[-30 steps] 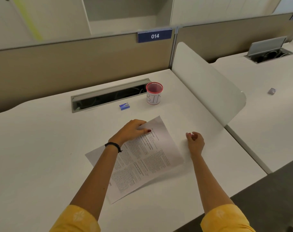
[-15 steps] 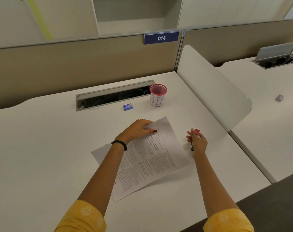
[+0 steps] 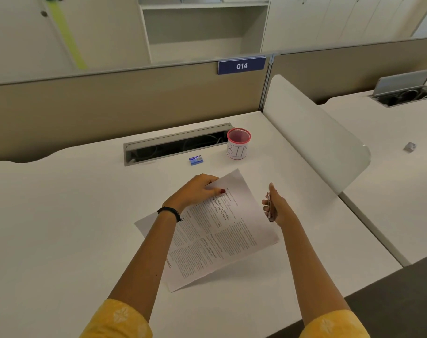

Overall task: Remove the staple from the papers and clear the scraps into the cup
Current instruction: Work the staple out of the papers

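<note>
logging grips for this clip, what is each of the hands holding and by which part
The left hand pinches the papers at their far left edge, thumb on top. The right hand grips a slim silvery tool around its middle.

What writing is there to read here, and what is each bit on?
"014": blue sign on the partition.
"BIN": white label on the cup.
"LABORATORY DIAGNOSIS": heading on the papers; the rest of the print is too small to read.
Blue box: print too small to read.
</note>
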